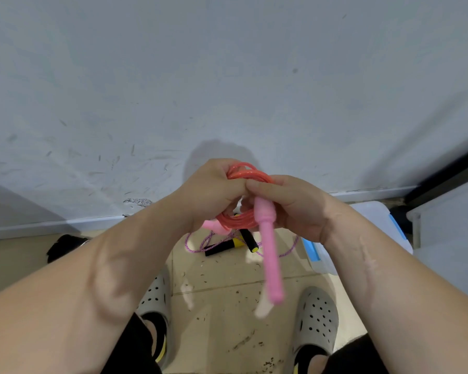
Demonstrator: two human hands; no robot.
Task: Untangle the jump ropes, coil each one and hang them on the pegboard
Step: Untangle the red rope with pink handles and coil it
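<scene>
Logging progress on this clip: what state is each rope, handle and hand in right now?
left hand: grips red rope.
right hand: grips red rope.
red rope: coiled.
pink handle: dangling, blurred.
purple rope: loose on floor, uncoiled.

The red-orange jump rope [250, 174] is wound into a small coil of see-through cord, gripped up in the air by the left hand [214, 190] and right hand [295, 209]. One pink handle [268, 238] dangles straight down from it, kinda blurry, and the other pink handle [214, 226] pokes out low on the left. The purple jump rope [197, 242] is just lying in loose loops on the floor [227, 279] below, its two black-and-yellow handles [222, 247] close together at an angle.
</scene>
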